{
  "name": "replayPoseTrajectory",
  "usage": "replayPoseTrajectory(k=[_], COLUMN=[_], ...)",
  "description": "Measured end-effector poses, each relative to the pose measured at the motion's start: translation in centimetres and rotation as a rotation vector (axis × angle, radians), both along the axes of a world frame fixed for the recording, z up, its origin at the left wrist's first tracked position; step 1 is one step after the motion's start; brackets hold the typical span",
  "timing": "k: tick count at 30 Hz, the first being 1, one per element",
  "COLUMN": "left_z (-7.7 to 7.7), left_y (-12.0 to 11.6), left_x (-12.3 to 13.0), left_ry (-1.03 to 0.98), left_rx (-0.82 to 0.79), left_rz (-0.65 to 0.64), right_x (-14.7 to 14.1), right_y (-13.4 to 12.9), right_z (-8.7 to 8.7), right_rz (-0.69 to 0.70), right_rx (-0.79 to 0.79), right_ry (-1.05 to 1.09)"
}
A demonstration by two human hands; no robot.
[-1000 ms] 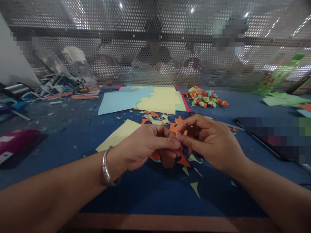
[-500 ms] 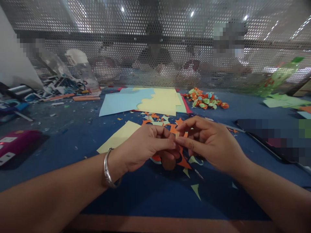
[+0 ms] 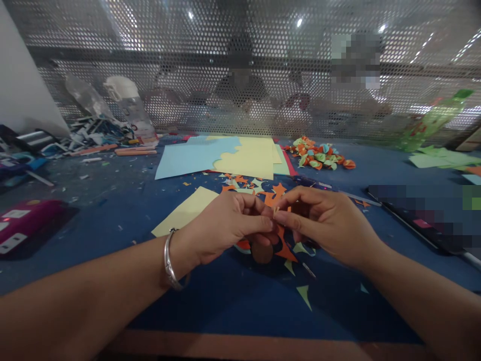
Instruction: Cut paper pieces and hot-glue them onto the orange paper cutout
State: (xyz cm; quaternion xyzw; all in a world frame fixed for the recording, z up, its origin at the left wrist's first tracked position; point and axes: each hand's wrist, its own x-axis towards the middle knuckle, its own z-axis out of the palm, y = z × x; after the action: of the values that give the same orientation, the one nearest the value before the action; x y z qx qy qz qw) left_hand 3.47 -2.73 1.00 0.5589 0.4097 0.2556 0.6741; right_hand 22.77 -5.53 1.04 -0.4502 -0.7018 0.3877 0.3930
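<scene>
The left hand (image 3: 271,224) and right hand (image 3: 278,214) pinch a tiny pale piece (image 3: 276,210); the desk's (image 3: 225,306) near edge lies well apart, at 6 o'clock.

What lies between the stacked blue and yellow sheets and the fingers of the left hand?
Cut scraps of orange and pale green paper lie there, as the head view shows.
</scene>
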Motion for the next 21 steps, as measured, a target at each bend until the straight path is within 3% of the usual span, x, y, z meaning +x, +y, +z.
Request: replayPoseTrajectory(k=[13,21], left_z=[-0.3,-0.49], left_y=[0.05,0.16], left_x=[-0.25,-0.14], left_ry=[0.087,-0.026], left_rx=[0.125,0.16], left_rz=[-0.043,-0.02], right_x=[0.14,-0.04], right_y=[0.08,0.18], right_z=[-0.42,-0.23], right_rz=[-0.007,-0.019], right_rx=[0.027,-0.045], right_ry=[-0.009,0.033])
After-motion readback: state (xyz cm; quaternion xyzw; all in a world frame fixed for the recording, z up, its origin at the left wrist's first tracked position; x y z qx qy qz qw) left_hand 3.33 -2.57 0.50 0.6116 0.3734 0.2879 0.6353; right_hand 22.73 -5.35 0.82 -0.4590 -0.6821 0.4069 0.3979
